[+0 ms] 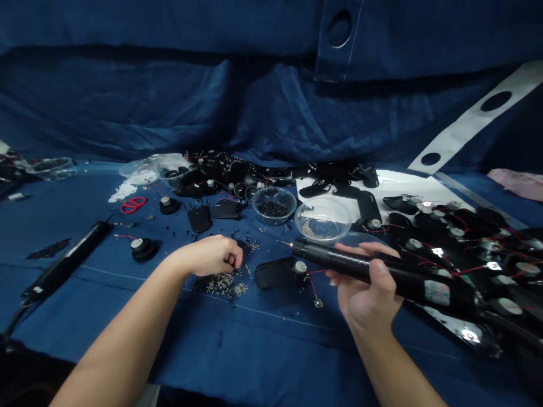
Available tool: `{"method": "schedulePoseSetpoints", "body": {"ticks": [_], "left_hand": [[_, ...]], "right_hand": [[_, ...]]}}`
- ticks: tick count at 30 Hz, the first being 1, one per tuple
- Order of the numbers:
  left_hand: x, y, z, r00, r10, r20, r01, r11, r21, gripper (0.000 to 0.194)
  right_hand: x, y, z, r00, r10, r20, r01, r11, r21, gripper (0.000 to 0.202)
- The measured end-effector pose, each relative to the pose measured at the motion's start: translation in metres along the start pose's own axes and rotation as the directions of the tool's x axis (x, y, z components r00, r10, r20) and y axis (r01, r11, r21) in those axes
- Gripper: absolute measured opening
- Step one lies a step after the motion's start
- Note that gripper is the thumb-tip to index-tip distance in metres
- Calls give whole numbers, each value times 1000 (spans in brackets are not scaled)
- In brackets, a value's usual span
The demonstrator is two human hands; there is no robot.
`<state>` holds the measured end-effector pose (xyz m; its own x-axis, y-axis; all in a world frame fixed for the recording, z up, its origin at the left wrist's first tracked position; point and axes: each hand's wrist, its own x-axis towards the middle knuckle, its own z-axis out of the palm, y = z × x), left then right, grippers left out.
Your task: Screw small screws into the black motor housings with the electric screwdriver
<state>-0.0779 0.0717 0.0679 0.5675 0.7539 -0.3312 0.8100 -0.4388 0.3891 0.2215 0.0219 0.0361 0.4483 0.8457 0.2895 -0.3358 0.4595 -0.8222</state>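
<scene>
My right hand is wrapped round a black electric screwdriver, whose thin bit points left. My left hand is closed, fingertips down at a pile of small screws on the blue cloth; anything pinched in it is too small to make out. Between the hands lies a black plastic housing with a small white-topped round part at its right end. Red wires run from that part to a small metal piece.
Behind stand clear bowls, one with black bits, one with small screws. Many wired black assemblies crowd the right. Red-handled scissors and a second black electric screwdriver lie left. A blue curtain hangs behind.
</scene>
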Motion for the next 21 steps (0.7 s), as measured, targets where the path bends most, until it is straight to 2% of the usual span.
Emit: {"method": "schedulePoseSetpoints", "body": {"ticks": [3, 6, 11, 16, 19, 21], "left_hand": [[-3, 0, -2, 1000, 26, -3, -26, 999, -19, 23], [-3, 2, 0, 999, 2, 42, -3, 1000, 17, 26], [2, 6, 5, 995, -50, 83, 45, 997, 64, 22], [2, 4, 6, 997, -28, 69, 23, 997, 73, 21], [0, 2, 5, 999, 40, 15, -41, 998, 44, 18], [1, 2, 6, 992, 98, -81, -100, 995, -18, 15]], "right_hand": [[-3, 1, -1, 999, -16, 27, 16, 1000, -2, 36], [-4, 1, -1, 999, -20, 47, 20, 1000, -4, 36], [-4, -2, 3, 999, 29, 13, -29, 999, -21, 38], [-4, -4, 4, 999, 50, -14, -50, 998, -38, 39], [-4, -4, 4, 998, 52, -22, -53, 998, -46, 38], [-4, -5, 4, 997, 65, -38, -67, 997, -48, 37]]}}
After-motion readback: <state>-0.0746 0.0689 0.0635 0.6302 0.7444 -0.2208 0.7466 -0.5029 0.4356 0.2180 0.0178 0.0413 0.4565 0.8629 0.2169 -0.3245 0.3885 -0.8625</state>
